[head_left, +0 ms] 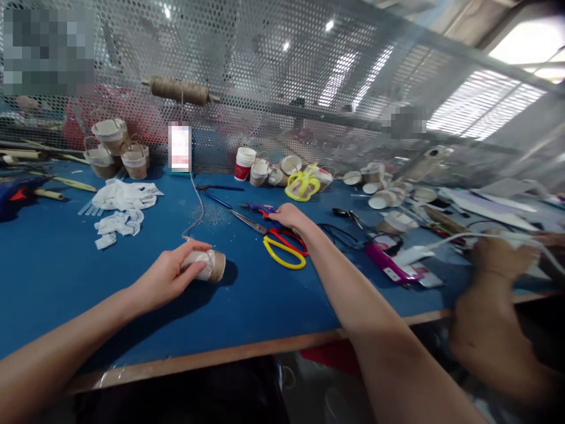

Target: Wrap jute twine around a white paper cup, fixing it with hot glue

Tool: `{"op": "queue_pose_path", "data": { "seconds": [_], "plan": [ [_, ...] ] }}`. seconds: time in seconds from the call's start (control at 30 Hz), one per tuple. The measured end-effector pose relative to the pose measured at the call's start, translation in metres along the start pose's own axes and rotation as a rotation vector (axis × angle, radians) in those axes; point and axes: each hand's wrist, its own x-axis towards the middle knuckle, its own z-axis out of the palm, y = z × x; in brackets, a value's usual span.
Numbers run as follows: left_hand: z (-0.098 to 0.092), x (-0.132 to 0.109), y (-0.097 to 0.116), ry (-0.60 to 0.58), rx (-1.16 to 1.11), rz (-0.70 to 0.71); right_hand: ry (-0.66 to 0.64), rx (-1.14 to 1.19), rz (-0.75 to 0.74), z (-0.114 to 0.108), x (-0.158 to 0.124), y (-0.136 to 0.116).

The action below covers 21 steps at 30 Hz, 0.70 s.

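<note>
My left hand (170, 271) is closed around a small paper cup (195, 265) tipped on its side, just over the blue tabletop. Brown twine is wound round part of the cup (217, 266), and a strand of twine (202, 209) runs up from it toward the back. Farther right, my right hand (289, 216) grips a blue glue gun (256, 208) with a red trigger, its nozzle pointing left. Scissors (285, 250) with yellow and red handles lie right below that hand. Blue-handled pliers (220, 188) rest behind the glue gun.
A twine spool (179, 90) hangs on the mesh panel above a lit phone (179, 147). Twine-wrapped cups (135, 160) and white lace (126, 194) are at the left. A yellow crown-shaped item (302, 184) stands behind. A co-worker's arm (494, 306) is at the right, near a purple tool (388, 263).
</note>
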Motion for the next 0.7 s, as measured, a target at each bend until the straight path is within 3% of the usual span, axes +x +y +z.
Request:
{"op": "queue_pose_path", "data": {
  "seconds": [0.27, 0.47, 0.57, 0.7],
  "plan": [
    [-0.004, 0.001, 0.002, -0.007, 0.024, -0.037, -0.004, 0.346, 0.011, -0.002, -0.01, 0.0],
    [-0.005, 0.002, 0.001, -0.014, 0.001, -0.027, 0.029, 0.715, -0.181, -0.016, -0.049, -0.015],
    [-0.004, 0.003, 0.0, -0.004, -0.012, -0.039, -0.057, 0.809, -0.308, -0.017, -0.075, -0.021],
    [-0.004, 0.003, 0.0, 0.006, -0.014, -0.043, -0.309, 0.782, -0.534, -0.007, -0.099, -0.021]
  ]
}}
